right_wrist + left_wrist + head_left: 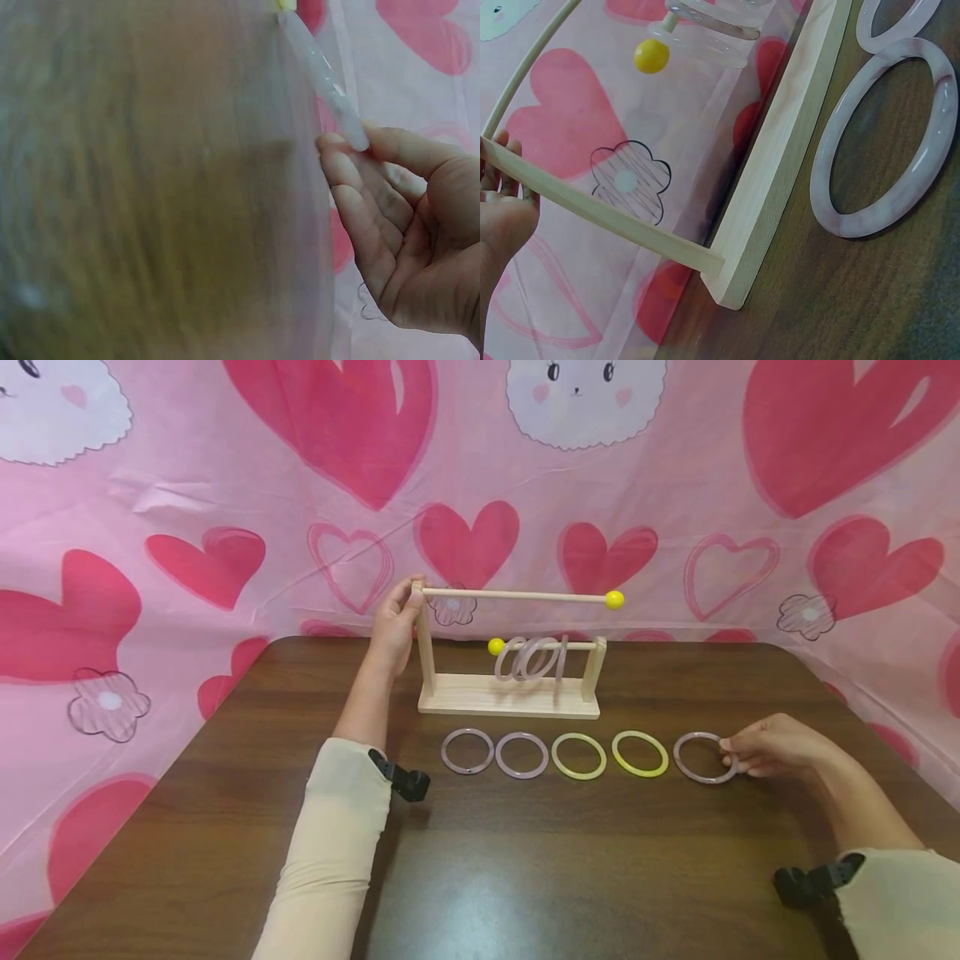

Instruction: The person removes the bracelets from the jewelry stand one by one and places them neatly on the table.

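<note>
My left hand (396,622) grips the top of the tall post (427,647) of a pale wooden rack; the left wrist view shows its fingers (508,187) around the post's end. An upper rod (517,595) runs right from there to a yellow ball (615,600). Several lilac rings (561,664) hang on the lower rod, which runs left from a shorter post (592,670). Off to the right, my right hand (783,747) pinches the right edge of a marbled lilac ring (697,735) between thumb and fingers. The right wrist view shows that ring (326,79) nearly edge-on.
Before the rack's base (465,693), a row lies on the brown table (480,868): two lilac rings, a pale yellow-green ring (578,777) and a yellower ring (637,773). Behind the table hangs a pink cloth (285,485) with hearts.
</note>
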Tool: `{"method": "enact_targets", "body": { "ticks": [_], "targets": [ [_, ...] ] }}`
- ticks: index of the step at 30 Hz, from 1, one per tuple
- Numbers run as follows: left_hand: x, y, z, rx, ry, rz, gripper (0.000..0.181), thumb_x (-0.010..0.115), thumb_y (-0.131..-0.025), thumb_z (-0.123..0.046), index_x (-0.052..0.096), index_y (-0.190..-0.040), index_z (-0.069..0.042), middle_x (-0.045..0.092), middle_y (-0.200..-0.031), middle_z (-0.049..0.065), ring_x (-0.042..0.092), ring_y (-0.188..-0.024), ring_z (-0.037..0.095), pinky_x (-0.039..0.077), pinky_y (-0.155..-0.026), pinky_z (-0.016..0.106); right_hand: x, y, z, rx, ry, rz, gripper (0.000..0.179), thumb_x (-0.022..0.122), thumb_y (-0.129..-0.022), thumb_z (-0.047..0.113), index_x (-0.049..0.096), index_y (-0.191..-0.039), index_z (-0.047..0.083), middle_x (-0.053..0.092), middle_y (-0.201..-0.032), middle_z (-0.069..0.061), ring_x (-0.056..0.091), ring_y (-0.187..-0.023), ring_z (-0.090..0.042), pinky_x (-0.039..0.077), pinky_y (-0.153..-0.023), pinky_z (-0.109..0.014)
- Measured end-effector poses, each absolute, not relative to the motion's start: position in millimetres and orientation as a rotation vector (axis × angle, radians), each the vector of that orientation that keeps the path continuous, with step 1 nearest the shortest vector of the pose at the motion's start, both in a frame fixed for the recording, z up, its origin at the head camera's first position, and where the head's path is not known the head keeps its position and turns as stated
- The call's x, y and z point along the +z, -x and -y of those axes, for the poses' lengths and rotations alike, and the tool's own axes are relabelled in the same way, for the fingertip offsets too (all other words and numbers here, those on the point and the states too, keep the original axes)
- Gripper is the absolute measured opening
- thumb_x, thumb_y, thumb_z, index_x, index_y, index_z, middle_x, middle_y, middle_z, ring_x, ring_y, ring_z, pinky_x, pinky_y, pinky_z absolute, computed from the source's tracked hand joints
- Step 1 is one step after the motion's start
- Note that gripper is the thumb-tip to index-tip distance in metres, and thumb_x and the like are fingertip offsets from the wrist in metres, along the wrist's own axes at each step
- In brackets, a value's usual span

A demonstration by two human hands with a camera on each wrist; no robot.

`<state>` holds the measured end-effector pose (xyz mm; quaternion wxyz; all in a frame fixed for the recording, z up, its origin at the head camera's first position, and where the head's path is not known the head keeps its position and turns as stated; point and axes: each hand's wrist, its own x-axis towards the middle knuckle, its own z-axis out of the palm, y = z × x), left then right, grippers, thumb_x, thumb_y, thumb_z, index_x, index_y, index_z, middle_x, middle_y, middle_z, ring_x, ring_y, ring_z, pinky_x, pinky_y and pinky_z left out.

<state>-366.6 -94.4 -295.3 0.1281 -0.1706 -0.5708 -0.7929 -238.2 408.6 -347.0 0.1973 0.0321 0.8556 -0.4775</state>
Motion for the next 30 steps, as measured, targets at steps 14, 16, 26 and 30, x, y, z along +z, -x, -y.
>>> {"method": "enact_targets", "body": {
  "ticks": [14, 16, 26, 30],
  "targets": [
    [-293.4, 365.7, 94.3, -2.326, 0.462, 1.654, 0.027, 0.045, -0.096, -0.005, 0.050, -0.122, 0.001, 0.054, -0.100, 0.000, 0.041, -0.109, 0.031, 0.036, -0.089, 0.024, -336.7, 237.4, -398.9, -1.140, -0.164, -2.569, 0.022, 0.066, -0.083, 0.018, 0.069, -0.083, -0.004, 0.065, -0.068, -0.005, 0.063, -0.065, -0.015, 0.052, -0.060, -0.032],
    [-292.9, 365.5, 94.3, -2.328, 0.461, 1.651, 0.027, 0.045, -0.096, -0.005, 0.051, -0.121, 0.001, 0.055, -0.098, -0.002, 0.041, -0.110, 0.032, 0.036, -0.089, 0.024, -335.6, 236.7, -398.7, -1.141, -0.165, -2.573, 0.023, 0.066, -0.083, 0.019, 0.069, -0.082, -0.004, 0.065, -0.067, -0.005, 0.062, -0.064, -0.015, 0.052, -0.060, -0.033],
    [-291.5, 364.9, 93.7, -2.317, 0.444, 1.684, 0.034, 0.043, -0.096, -0.004, 0.044, -0.128, 0.006, 0.052, -0.113, 0.011, 0.041, -0.112, 0.031, 0.035, -0.092, 0.024, -333.8, 234.9, -399.3, -1.118, -0.176, -2.647, 0.022, 0.066, -0.084, 0.021, 0.068, -0.072, 0.003, 0.062, -0.062, 0.000, 0.058, -0.056, -0.012, 0.051, -0.055, -0.030],
    [-291.3, 364.2, 94.1, -2.318, 0.440, 1.694, 0.036, 0.043, -0.096, -0.005, 0.042, -0.130, 0.007, 0.053, -0.110, 0.008, 0.043, -0.111, 0.028, 0.035, -0.092, 0.024, -329.9, 233.0, -395.3, -1.136, -0.143, -2.685, 0.023, 0.066, -0.084, 0.020, 0.068, -0.075, -0.001, 0.064, -0.064, -0.002, 0.059, -0.057, -0.011, 0.052, -0.055, -0.030]
  ]
}}
